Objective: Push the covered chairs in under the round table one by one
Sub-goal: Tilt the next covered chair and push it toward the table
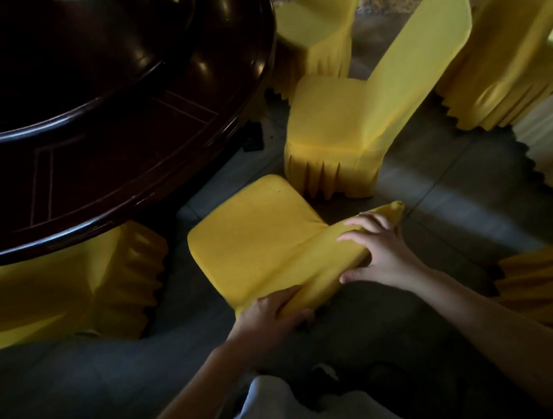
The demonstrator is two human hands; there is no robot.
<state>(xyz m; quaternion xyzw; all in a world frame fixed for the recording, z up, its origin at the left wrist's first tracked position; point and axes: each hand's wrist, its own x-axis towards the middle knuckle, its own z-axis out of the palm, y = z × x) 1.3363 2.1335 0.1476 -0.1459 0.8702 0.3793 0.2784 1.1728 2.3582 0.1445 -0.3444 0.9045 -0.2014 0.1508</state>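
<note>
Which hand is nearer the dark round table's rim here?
Left. The left hand grips the held chair's backrest at the end nearer the round table; the right hand grips the far end, farther from the rim.

The chair cover [258,241] under my left hand [271,311] and right hand [377,250] is matt yellow cloth, smooth on the seat. The neighbouring chair [331,129] has the same cloth, pleated at the skirt. The round table [147,147] is dark, glossy polished wood. The floor [453,199] is smooth grey tile.
</note>
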